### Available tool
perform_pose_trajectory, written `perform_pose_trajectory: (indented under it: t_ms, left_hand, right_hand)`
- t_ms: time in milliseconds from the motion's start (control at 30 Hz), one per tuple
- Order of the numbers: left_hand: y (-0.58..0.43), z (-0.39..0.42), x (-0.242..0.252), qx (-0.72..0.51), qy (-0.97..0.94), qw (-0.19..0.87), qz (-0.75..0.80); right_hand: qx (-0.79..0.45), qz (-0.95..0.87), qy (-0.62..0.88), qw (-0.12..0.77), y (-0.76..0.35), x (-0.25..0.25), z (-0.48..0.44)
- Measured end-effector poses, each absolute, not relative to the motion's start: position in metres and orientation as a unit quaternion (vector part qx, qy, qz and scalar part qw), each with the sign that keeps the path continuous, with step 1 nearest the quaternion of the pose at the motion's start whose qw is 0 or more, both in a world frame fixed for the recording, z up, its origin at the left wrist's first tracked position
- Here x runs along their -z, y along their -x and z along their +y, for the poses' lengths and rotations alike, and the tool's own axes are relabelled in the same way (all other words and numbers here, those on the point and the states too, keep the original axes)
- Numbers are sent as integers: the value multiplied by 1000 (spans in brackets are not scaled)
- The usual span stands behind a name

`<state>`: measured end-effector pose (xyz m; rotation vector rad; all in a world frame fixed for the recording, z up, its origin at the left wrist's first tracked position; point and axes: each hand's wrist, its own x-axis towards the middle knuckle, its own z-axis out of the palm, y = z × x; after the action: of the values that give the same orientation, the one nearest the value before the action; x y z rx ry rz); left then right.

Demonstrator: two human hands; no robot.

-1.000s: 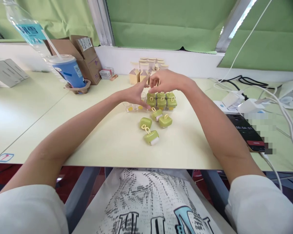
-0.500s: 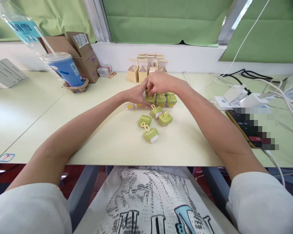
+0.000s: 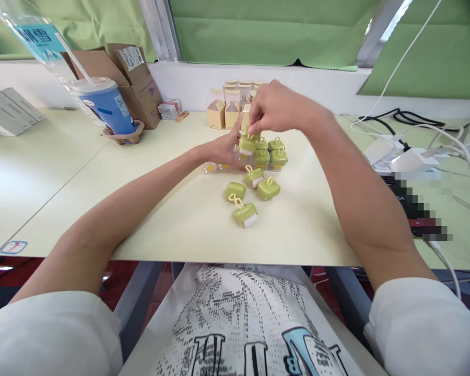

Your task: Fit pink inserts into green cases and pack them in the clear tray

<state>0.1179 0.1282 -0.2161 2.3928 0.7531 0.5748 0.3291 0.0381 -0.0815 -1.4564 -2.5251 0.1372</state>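
My right hand pinches the yellow loop of a small green case with a white lower part. It holds the case upright, just above a clear plastic tray. Around the tray's near and left side is my left hand, with one finger pointing up and the thumb along the front; its other fingers are hidden. More looped green cases sit in the right part of the tray. On the table nearer me lie several loose ones, among them a green case on its side.
Small open cream boxes stand behind the tray by the wall. To the left are a blue cup in a cardboard holder, a tall bottle and an open carton. Chargers, cables and a phone lie on the right.
My right hand has risen slightly and lifted one green case by its loop out of the tray. My left hand stays at the tray, one finger now raised. The loose cases have not moved.
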Motion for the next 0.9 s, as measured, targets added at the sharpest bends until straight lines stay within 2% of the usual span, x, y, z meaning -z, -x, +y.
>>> perform_pose_trajectory:
  t_ms: [167, 300, 400, 533, 667, 833, 900]
  left_hand:
    - [-117, 130, 219, -196, -889, 285, 299]
    - [-117, 128, 213, -150, -904, 269, 296]
    - [-117, 123, 200, -117, -924, 236, 278]
    - [-120, 121, 179, -84, -934, 228, 264]
    - [-135, 131, 164, -39, -932, 249, 262]
    - [-167, 136, 168, -61, -933, 248, 252]
    - [-175, 134, 175, -75, -934, 245, 250]
  right_hand:
    - [2, -831, 556, 26, -368, 45, 8]
    - [-116, -839, 519, -113, -396, 57, -2]
    - [-161, -843, 492, -148, -405, 79, -3]
    - [-186, -848, 474, -145, -406, 96, -4]
    - [-198, -840, 487, -135, -408, 85, 1]
    - [-70, -855, 514, -19, -398, 80, 36]
    - [-54, -873, 485, -11, -387, 93, 52]
